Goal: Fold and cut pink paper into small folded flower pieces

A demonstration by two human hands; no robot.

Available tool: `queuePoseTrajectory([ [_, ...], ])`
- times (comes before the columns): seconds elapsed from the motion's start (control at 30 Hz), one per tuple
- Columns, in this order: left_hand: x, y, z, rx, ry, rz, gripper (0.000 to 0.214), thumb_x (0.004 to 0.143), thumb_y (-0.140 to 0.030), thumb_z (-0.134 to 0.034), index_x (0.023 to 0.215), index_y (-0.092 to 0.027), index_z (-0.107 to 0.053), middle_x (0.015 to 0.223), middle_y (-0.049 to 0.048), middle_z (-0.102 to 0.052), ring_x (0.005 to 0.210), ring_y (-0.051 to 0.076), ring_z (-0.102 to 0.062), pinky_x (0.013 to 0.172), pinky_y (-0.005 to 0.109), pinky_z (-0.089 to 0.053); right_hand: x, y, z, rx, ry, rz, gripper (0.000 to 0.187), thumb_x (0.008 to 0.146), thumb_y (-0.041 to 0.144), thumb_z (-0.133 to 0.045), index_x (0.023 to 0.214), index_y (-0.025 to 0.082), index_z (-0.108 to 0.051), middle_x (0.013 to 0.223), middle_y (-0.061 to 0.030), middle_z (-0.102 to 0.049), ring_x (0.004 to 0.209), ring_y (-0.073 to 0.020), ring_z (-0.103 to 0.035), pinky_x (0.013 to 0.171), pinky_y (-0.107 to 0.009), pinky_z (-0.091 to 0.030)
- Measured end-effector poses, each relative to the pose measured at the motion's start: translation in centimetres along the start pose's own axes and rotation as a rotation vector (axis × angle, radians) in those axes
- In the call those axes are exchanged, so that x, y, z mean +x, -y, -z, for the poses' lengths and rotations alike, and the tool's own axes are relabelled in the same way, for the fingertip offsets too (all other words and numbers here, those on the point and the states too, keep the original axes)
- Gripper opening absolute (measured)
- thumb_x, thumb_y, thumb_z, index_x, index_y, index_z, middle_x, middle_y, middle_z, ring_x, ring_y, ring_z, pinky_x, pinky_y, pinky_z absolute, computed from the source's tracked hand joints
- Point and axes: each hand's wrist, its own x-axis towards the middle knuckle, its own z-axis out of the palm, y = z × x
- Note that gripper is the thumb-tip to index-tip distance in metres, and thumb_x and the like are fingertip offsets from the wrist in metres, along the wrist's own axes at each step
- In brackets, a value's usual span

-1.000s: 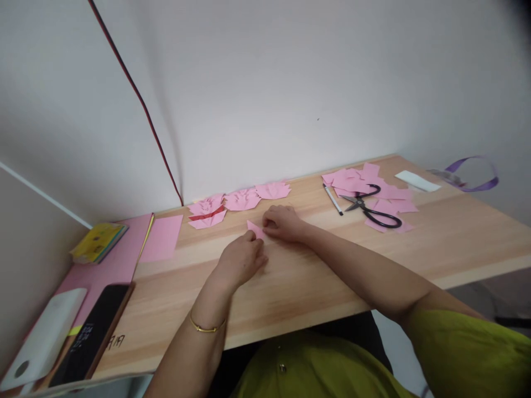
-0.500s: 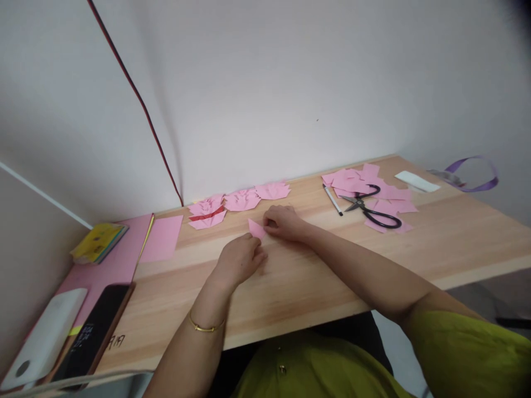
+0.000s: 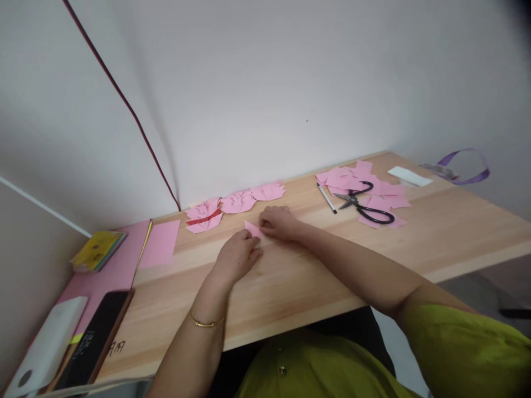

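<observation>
A small folded pink paper piece [image 3: 251, 228] lies on the wooden table [image 3: 315, 265], pressed between my two hands. My left hand [image 3: 236, 257] has its fingers curled down on the paper's near edge. My right hand [image 3: 279, 221] pinches the paper's right side with bent fingers. Behind them, by the wall, lies a row of three folded pink paper shapes [image 3: 237, 202], the leftmost with a red strip across it.
Black scissors [image 3: 364, 207] rest on loose pink paper squares [image 3: 360, 182] at the right, beside a pen [image 3: 327, 198]. A white slip [image 3: 409, 176] and purple ribbon [image 3: 464, 166] lie farther right. At the left are pink sheets [image 3: 160, 241], a yellow pad [image 3: 97, 249], a dark phone [image 3: 93, 340] and a white device [image 3: 47, 345].
Both hands stay on the pink paper piece with only slight finger movement. The view has shifted a little, so everything sits slightly left and higher.
</observation>
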Motion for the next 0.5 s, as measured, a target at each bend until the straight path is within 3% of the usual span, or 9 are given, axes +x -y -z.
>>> queuePoseTrajectory([
  [0.5, -1.1, -0.5, 1.4, 0.022, 0.099, 0.032, 0.027, 0.087, -0.027, -0.044, 0.076, -0.017, -0.067, 0.086, 0.0069, -0.059, 0.078, 0.018, -0.056, 0.071, 0.030, -0.042, 0.0, -0.3, -0.2, 0.003, -0.020, 0.028, 0.010, 0.079, 0.028, -0.055, 0.081, 0.021, -0.062, 0.090, -0.0035, -0.065, 0.089, -0.0193, -0.055, 0.077, -0.033, -0.029],
])
